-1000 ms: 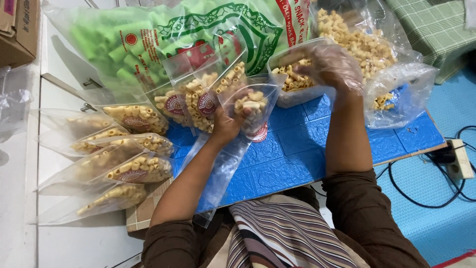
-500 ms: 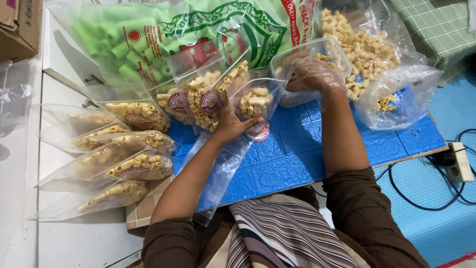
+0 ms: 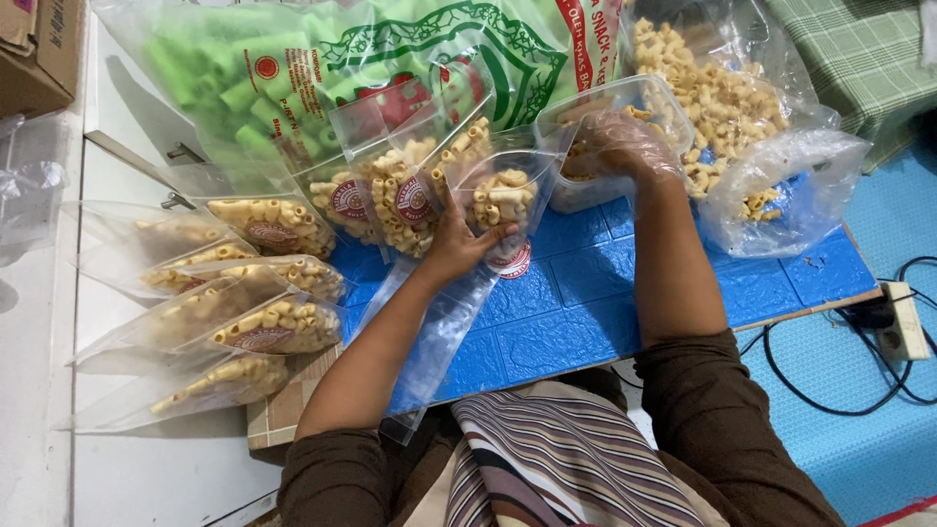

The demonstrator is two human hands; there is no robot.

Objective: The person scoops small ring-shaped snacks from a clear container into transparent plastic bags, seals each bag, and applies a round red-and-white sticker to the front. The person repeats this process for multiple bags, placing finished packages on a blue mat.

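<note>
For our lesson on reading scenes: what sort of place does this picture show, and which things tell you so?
Probably a small home snack-packing spot, on the floor. A blue foam-brick mat serves as the work surface, a row of filled clear plastic pouches of yellow tube snacks lies beside it, and a large clear bulk bag of the same snacks stands open.

Five filled pouches [image 3: 264,332] lie at left – three more [image 3: 400,200] stand; one tub [image 3: 610,137], two big bags [image 3: 410,59].

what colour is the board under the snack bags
Blue, with an embossed brick-like pattern; the board shows best in the head view.
</note>
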